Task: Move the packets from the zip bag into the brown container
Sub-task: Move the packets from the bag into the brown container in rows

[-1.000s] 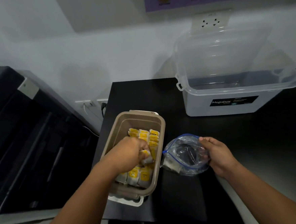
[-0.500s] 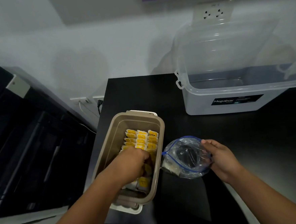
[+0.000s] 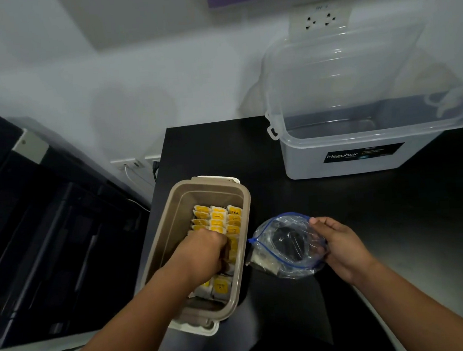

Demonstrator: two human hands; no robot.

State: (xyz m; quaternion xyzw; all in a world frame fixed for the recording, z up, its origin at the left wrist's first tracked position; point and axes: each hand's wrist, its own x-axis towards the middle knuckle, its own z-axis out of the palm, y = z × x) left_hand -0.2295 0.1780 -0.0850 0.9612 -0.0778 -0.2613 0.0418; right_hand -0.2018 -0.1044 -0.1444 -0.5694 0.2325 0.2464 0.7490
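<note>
Down inside the brown container [image 3: 184, 203], the left hand [image 3: 202, 250] is curled among the yellow packets [image 3: 218, 217]; whether it grasps one cannot be told. Just beside it on the black surface [image 3: 365, 220], the right hand [image 3: 339, 246] pinches the zip bag [image 3: 287, 242] by its open rim.

clear Megabox tub [image 3: 303, 162] being carried, open, at the black worktop's [image 3: 393, 232] rear | lid [image 3: 340, 66] being leaned on wall | wall socket [image 3: 320, 18] being partly covered by it | dark machine [image 3: 50, 229] being seen left

Office-like room, black copier [image 3: 50, 229], wall sockets [image 3: 321, 19]
</note>
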